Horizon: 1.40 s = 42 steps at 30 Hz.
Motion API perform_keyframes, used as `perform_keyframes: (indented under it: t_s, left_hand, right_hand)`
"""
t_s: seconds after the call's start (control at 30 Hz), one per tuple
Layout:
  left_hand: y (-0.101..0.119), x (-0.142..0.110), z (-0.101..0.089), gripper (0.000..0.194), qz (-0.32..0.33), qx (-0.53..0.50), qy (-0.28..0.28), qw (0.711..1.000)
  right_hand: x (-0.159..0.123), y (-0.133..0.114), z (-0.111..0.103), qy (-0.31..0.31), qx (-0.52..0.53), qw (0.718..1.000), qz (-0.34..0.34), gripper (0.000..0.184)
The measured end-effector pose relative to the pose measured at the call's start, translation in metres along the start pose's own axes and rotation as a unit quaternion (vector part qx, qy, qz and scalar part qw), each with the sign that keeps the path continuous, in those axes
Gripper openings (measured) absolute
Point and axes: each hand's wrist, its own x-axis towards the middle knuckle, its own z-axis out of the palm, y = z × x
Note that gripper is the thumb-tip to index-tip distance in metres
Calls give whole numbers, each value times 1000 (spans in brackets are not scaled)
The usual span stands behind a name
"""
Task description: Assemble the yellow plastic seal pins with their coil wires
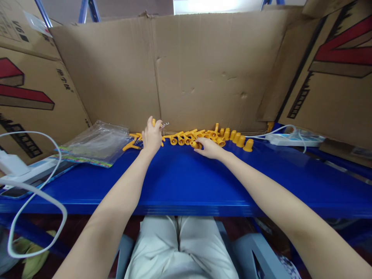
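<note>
My left hand (152,135) is raised over the back of the blue shelf, fingers closed around the yellow handle of a corkscrew (165,124); its metal spiral points right. My right hand (209,148) grips a yellow bell-shaped piece (196,145) just above the surface, its open end facing left. Between and behind the hands lies a row of yellow bell-shaped pieces with handles (181,141), hollow ends toward me. Several plain yellow cups (240,141) stand upside down to the right. More corkscrews (132,145) with yellow handles lie left of my left hand, partly hidden by it.
A cardboard panel (203,73) stands behind the blue shelf (180,178), with boxes at both sides. Clear plastic bags (95,143) lie at the left. White power strips sit at left (31,170) and right (293,140), with a white cable (62,217) looping at the front left.
</note>
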Motion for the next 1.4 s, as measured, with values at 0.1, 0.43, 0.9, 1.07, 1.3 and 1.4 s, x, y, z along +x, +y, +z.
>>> perform_keyframes:
  t_s: [0.1, 0.43, 0.9, 1.07, 1.3, 1.4]
  left_hand:
    - [-2, 0, 2, 35, -7, -35, 0, 999]
    - [-10, 2, 13, 27, 31, -107, 74, 991]
    - [-16, 0, 18, 38, 45, -55, -71, 995]
    - [-14, -2, 16, 42, 45, -34, -119, 991]
    - [-9, -5, 16, 41, 74, -8, -176, 982]
    - [-8, -6, 17, 40, 76, 5, -198, 977]
  right_hand:
    - [0, 0, -1, 1, -4, 1000, -2, 21]
    - [0, -1, -1, -3, -1, 1000, -8, 23]
    - [0, 6, 3, -5, 9, 1000, -16, 29]
    - [1, 6, 2, -6, 8, 1000, -17, 29]
    - [0, 7, 2, 11, -1, 1000, -17, 27]
    - [0, 7, 3, 8, -4, 1000, -19, 27]
